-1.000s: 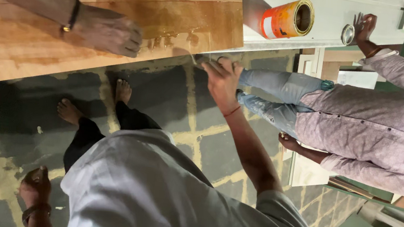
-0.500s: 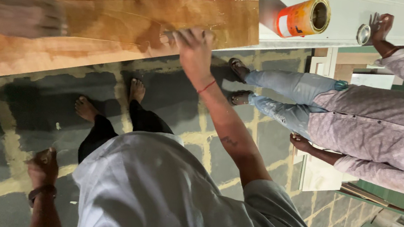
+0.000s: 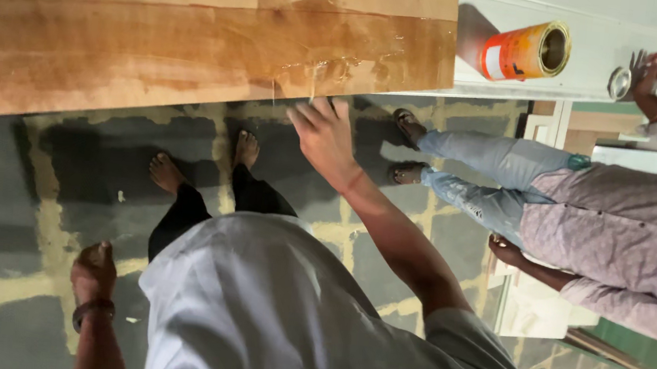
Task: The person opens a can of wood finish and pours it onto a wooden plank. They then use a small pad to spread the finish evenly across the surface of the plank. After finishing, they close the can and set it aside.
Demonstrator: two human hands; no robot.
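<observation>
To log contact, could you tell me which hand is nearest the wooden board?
The person's right hand, fingers spread at the board's glossy edge; the left hand hangs low, and the co-worker's hands are farther right.

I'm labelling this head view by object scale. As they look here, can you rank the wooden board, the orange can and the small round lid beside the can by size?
1. Wooden board, by far the largest, though cropped by the frame.
2. Orange can.
3. Small round lid, the smallest.
</observation>
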